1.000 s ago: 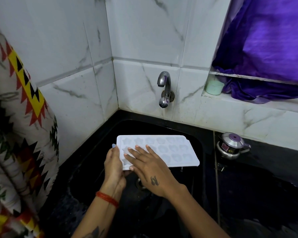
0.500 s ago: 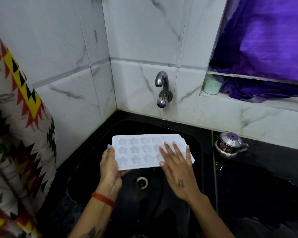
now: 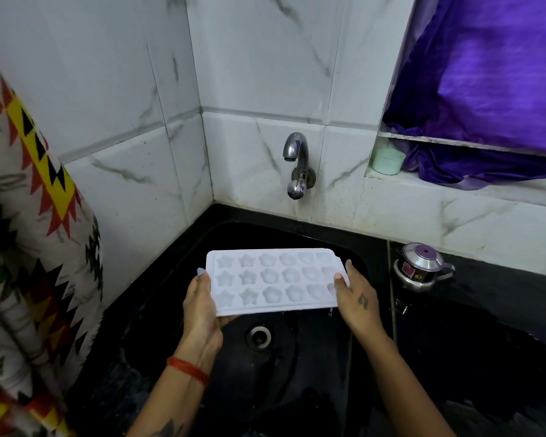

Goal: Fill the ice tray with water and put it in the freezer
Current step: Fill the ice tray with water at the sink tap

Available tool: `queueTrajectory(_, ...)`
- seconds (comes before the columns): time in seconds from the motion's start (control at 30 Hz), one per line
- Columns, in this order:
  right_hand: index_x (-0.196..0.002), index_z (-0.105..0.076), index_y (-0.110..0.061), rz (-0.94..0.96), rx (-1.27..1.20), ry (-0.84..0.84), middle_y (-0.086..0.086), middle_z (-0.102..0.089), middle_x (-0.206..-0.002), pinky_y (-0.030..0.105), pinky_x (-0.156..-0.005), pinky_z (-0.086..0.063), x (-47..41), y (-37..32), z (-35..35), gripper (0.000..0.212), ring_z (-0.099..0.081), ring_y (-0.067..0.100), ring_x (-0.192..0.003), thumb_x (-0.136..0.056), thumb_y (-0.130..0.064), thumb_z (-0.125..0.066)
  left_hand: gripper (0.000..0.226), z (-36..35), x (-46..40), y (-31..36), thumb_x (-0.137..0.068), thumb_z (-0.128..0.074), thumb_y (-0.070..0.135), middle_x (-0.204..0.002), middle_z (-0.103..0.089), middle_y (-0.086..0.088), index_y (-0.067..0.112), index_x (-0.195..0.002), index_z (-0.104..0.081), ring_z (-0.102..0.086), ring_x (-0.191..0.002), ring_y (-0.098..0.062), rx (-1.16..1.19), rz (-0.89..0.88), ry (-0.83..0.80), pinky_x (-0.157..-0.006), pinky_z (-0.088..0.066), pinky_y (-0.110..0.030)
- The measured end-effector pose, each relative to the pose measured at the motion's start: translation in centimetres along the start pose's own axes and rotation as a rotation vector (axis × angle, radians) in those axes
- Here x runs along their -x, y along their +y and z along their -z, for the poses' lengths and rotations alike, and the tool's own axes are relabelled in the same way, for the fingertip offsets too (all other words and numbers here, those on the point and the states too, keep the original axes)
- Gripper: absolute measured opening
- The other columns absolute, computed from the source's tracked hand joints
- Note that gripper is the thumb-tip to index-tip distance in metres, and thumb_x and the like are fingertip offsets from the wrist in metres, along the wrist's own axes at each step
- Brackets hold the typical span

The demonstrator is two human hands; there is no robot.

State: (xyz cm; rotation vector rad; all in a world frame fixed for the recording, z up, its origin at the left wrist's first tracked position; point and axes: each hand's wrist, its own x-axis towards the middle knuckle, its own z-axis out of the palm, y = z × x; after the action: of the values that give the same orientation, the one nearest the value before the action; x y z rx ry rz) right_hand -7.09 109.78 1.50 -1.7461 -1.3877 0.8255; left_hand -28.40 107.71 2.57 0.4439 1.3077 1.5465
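**Right hand shifted from tray top to tray end**

Head view. Since the earlier frames, the right hand [image 3: 358, 299] has been slid off the top of the ice tray [image 3: 273, 280] and brought to its right short end, and the tray has been levelled, so that it is now gripped at both ends. The left hand [image 3: 200, 305] is curled round the left short end, thumb on the rim and fingers underneath; the right hand is wrapped round the opposite end, thumb on top, its other fingers hidden below. The tray is held in the air over the black sink [image 3: 312, 348], above the drain [image 3: 259, 337] and in front of and below the tap [image 3: 295, 165], from which no water is seen running.

The tray is judged to be light and thin, probably plastic or silicone with some flex; which cannot be told. Once filled it can be expected to sag and slop, so a grip at both short ends, kept level, is thought safest. Wet rims may be slippery.

The tray is seen as a pale white rectangle with three rows of shallow moulded cells, star shapes at the left and rounder flower shapes to the right. Whether any water lies in the cells cannot be told.

A small steel pot [image 3: 420, 268] stands on the table right of the sink.
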Motion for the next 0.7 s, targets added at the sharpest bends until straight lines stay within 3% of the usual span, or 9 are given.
queueTrajectory(0.1, -0.123, -0.057, -0.007, -0.125, -0.113, 0.0, 0.015, -0.06, -0.125, 0.045, -0.101, -0.044, -0.7, 0.2, 0.5, 0.032, -0.056, 0.031, -0.113, -0.095, -0.014, -0.044, 0.029, 0.2, 0.0, -0.1, -0.099, -0.038, 0.044, -0.095, -0.068, -0.004, 0.022, -0.102, -0.058, -0.066, -0.084, -0.022, -0.005, 0.013, 0.0, -0.063, -0.055, -0.038)
queueTrajectory(0.17, -0.1, -0.066, -0.01, -0.144, -0.115, -0.023, 0.014, -0.068, -0.101, 0.047, -0.088, -0.052, -0.9, 0.3, 0.8, 0.021, -0.063, 0.03, -0.094, -0.092, -0.012, -0.047, 0.029, 0.3, -0.1, -0.1, -0.099, -0.038, 0.044, -0.096, -0.068, -0.004, 0.023, -0.102, -0.058, -0.066, -0.085, -0.022, -0.019, 0.022, -0.002, -0.064, -0.055, -0.039)
queueTrajectory(0.2, -0.098, -0.067, -0.012, -0.158, -0.125, -0.032, 0.013, -0.069, -0.098, 0.045, -0.086, -0.053, -1.1, 0.4, 1.0, 0.019, -0.064, 0.029, -0.091, -0.091, -0.012, -0.049, 0.03, 0.3, -0.2, -0.2, -0.099, -0.037, 0.044, -0.096, -0.068, -0.004, 0.023, -0.103, -0.058, -0.066, -0.086, -0.023, -0.029, 0.026, -0.003, -0.065, -0.055, -0.039)
queueTrajectory(0.33, -0.111, -0.065, -0.007, -0.216, -0.228, -0.049, 0.014, -0.069, -0.103, 0.047, -0.088, -0.054, -1.6, 0.8, 1.3, 0.023, -0.065, 0.028, -0.094, -0.09, -0.011, -0.055, 0.03, 0.7, -0.5, -0.5, -0.1, -0.037, 0.043, -0.096, -0.068, -0.003, 0.022, -0.105, -0.057, -0.066, -0.085, -0.021, -0.094, 0.041, -0.003, -0.063, -0.055, -0.037)
queueTrajectory(0.5, -0.113, -0.063, -0.007, -0.239, -0.299, 0.001, 0.012, -0.068, -0.104, 0.046, -0.087, -0.054, -1.6, 1.0, 1.2, 0.024, -0.065, 0.027, -0.095, -0.09, -0.011, -0.057, 0.028, 1.4, -1.4, -1.3, -0.101, -0.038, 0.033, -0.094, -0.067, -0.004, 0.015, -0.104, -0.059, -0.066, -0.08, -0.02, -0.283, 0.034, 0.006, -0.057, -0.054, -0.031)
queueTrajectory(0.6, -0.111, -0.064, -0.008, -0.214, -0.303, 0.055, 0.01, -0.068, -0.101, 0.046, -0.086, -0.055, -1.7, 0.5, 1.3, 0.023, -0.065, 0.026, -0.092, -0.089, -0.011, -0.058, 0.027, 2.0, -2.5, -2.1, -0.099, -0.045, 0.027, -0.103, -0.07, -0.01, 0.009, -0.112, -0.062, -0.068, -0.09, -0.028, -0.382, 0.062, -0.023, -0.062, -0.055, -0.031)
queueTrajectory(0.7, -0.108, -0.064, -0.008, -0.171, -0.305, 0.114, 0.008, -0.068, -0.099, 0.04, -0.087, -0.054, -1.5, 0.0, 1.4, 0.02, -0.065, 0.024, -0.092, -0.089, -0.009, -0.058, 0.025, 2.3, -3.3, -2.7, -0.098, -0.047, 0.025, -0.102, -0.071, -0.011, 0.009, -0.105, -0.066, -0.068, -0.093, -0.029, -0.481, 0.055, -0.022, -0.072, -0.056, -0.036)
